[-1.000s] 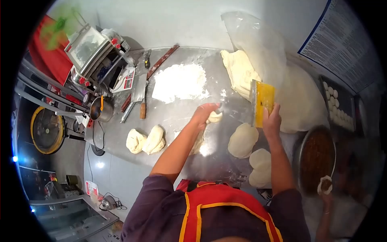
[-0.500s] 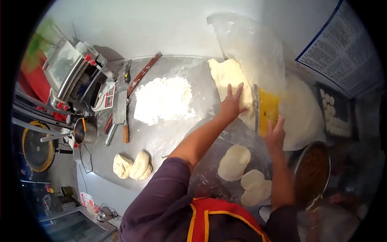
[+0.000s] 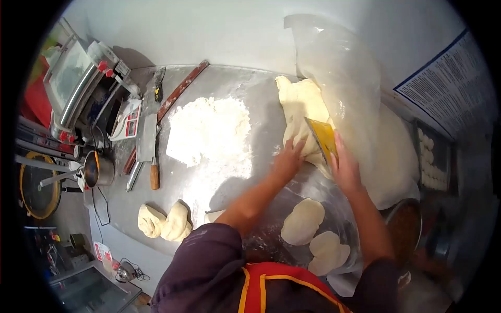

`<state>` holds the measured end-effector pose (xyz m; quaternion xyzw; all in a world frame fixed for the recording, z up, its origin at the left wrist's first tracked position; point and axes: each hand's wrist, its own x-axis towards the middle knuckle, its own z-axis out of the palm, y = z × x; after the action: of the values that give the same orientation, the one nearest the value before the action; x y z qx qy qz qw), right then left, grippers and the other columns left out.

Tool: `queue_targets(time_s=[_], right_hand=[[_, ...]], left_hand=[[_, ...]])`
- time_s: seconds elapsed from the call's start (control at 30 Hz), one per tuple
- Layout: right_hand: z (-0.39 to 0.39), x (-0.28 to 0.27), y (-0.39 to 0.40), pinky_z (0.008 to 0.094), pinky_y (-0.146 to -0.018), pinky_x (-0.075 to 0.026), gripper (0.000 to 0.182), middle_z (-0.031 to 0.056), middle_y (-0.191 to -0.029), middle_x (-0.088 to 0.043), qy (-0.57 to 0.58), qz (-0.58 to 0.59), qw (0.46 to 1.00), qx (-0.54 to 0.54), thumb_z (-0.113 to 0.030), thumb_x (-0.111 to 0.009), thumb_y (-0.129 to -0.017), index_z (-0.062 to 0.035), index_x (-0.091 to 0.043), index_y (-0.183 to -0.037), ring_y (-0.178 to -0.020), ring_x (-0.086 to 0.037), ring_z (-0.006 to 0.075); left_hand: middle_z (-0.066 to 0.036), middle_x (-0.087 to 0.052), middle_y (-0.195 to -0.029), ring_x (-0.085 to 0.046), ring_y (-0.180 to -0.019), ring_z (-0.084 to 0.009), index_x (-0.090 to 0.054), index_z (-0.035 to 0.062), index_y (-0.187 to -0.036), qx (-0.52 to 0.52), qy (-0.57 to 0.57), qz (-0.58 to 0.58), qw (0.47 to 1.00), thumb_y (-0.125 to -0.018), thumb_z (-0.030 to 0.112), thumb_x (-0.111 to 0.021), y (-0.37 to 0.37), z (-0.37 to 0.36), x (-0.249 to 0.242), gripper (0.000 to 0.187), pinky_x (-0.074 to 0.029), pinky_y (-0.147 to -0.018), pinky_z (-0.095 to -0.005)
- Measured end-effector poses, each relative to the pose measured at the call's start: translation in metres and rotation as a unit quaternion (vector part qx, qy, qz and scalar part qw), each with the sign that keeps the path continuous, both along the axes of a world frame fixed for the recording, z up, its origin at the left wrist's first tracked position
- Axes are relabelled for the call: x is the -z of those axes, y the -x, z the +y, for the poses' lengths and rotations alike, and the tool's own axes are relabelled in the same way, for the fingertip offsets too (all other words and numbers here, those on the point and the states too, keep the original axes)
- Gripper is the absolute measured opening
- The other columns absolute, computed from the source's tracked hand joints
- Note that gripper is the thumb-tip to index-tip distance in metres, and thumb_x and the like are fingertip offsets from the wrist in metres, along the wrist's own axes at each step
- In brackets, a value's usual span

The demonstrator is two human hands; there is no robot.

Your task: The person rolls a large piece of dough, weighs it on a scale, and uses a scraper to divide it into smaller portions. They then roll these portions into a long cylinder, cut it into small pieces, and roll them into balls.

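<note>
A large slab of pale dough (image 3: 308, 101) lies at the back of the metal table, partly under a clear plastic sheet (image 3: 349, 78). My left hand (image 3: 288, 160) grips the slab's near left edge, its fingers bent into the dough. In my right hand (image 3: 345, 166) is a yellow dough scraper (image 3: 324, 136), its blade tilted against the dough just right of my left fingers. Closer to me lie flattened dough rounds (image 3: 302, 221) and overlapping ones (image 3: 329, 253). Two dough lumps (image 3: 176, 223) rest at the front left.
A heap of flour (image 3: 209, 130) covers the middle of the table (image 3: 263, 94). A cleaver (image 3: 147, 138), a reddish-brown stick (image 3: 180, 91) and a scale (image 3: 128, 122) sit to the left. At right are a pan of brown filling (image 3: 404, 229), a tray of dough balls (image 3: 433, 161) and a blurred person's arm.
My left hand has come down from the slab's top to its near edge, its fingers closing in. The scraper has swung left and tilted over the dough. The view has shifted slightly.
</note>
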<state>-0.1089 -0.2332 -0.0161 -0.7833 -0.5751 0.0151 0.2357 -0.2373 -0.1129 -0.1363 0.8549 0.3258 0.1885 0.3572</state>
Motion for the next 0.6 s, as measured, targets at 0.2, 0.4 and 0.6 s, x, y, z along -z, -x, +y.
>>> queue_targets(time_s=[0.2,0.4,0.6], right_hand=[[0.075,0.012,0.001,0.0454,-0.081,-0.049,0.074,0.0233,-0.097,-0.065,0.086,0.059,0.994,-0.044,-0.003,-0.052,-0.087,-0.0269,-0.021,-0.150,-0.088,-0.063,0.0401],[0.142,0.024,0.014,0.0445,-0.079,-0.050,0.079,0.0238,-0.082,-0.064,0.232,-0.024,0.972,-0.026,-0.001,-0.050,-0.084,-0.0274,-0.018,-0.151,-0.082,-0.065,0.0351],[0.083,0.035,-0.002,0.0469,-0.082,-0.048,0.074,0.0279,-0.096,-0.063,0.153,0.025,0.985,-0.076,-0.001,-0.051,-0.084,-0.0242,-0.025,-0.149,-0.090,-0.063,0.0417]], left_hand=[[-0.018,-0.051,-0.125,-0.063,-0.087,-0.0408,-0.049,0.0157,-0.127,-0.061,0.035,0.005,0.997,-0.081,0.022,-0.067,0.011,-0.006,0.010,0.050,-0.053,-0.071,-0.0479],[-0.020,-0.053,-0.122,-0.063,-0.090,-0.0409,-0.049,0.0136,-0.126,-0.072,0.073,0.064,0.993,-0.082,0.023,-0.066,0.028,-0.010,0.006,0.048,-0.052,-0.074,-0.0477],[-0.020,-0.060,-0.111,-0.061,-0.095,-0.0411,-0.051,0.0115,-0.126,-0.096,0.091,0.004,0.991,-0.082,0.024,-0.064,0.057,0.007,0.020,0.047,-0.049,-0.080,-0.0486]])
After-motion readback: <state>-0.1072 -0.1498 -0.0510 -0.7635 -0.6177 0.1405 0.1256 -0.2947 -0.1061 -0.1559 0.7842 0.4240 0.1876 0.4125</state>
